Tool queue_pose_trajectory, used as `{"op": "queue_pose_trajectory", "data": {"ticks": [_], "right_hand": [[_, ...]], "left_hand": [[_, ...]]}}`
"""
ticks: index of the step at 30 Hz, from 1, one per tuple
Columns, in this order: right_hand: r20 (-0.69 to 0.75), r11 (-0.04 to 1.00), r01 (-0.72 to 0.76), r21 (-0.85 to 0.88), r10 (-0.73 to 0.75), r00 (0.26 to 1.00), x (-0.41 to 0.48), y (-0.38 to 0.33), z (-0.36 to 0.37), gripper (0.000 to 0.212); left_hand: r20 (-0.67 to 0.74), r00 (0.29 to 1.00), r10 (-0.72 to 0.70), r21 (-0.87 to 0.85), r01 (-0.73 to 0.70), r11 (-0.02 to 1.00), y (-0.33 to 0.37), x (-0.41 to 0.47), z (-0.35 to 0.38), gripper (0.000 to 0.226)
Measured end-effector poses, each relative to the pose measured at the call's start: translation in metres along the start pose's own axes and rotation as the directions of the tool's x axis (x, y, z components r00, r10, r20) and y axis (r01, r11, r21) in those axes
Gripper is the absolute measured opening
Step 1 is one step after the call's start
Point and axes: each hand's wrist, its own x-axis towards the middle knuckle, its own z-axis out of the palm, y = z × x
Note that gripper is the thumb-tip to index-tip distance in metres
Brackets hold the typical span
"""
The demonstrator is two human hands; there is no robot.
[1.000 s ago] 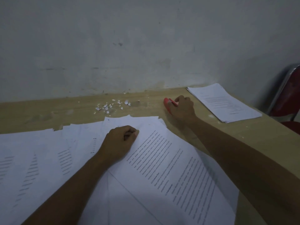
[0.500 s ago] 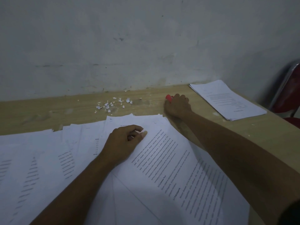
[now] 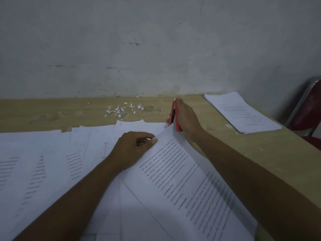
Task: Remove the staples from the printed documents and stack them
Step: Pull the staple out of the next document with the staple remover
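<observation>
Pale wooden table [image 3: 52, 110] below a grey wall. We count one neat stack [image 3: 241, 112] far right and many loose sheets in front. Our left hand [image 3: 132, 150] pinches the top edge of one printed document [image 3: 182, 180]. It lies diagonally, its far corner touching the one red staple tool [image 3: 174, 115], which our right hand [image 3: 186, 117] grips, its long axis toward the wall.

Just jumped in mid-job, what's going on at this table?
A person is working on a printed document at a wooden table. The left hand pinches the document near its top corner, while the right hand grips a red staple tool, held upright at that corner. Loose sheets lie spread to the left, a neat stack of papers sits at the far right, and small paper scraps lie near the wall.
</observation>
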Motion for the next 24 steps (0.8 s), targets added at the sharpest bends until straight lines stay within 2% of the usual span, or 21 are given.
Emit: {"op": "queue_pose_trajectory", "data": {"ticks": [3, 10, 14, 24], "right_hand": [[0.011, 0.992, 0.091, -0.083, -0.091, 0.996, -0.010, 0.002, 0.007, 0.068], [-0.018, 0.983, 0.153, -0.102, -0.156, 0.988, -0.021, 0.001, 0.022, 0.065], [-0.046, 0.980, 0.172, -0.096, -0.177, 0.983, -0.020, 0.001, 0.025, 0.069], [-0.153, 0.980, 0.185, -0.069, -0.194, 0.969, -0.024, 0.007, 0.036, 0.061]], "left_hand": [[0.011, 1.000, 0.003, 0.004, -0.003, 1.000, 0.002, -0.001, 0.000, 0.025], [0.006, 1.000, 0.023, 0.041, -0.024, 0.999, 0.001, 0.000, 0.000, 0.030], [0.008, 0.999, 0.031, 0.039, -0.032, 0.999, 0.000, 0.000, 0.000, 0.028], [0.006, 0.999, 0.043, 0.045, -0.043, 0.998, 0.001, 0.000, 0.001, 0.030]]}}
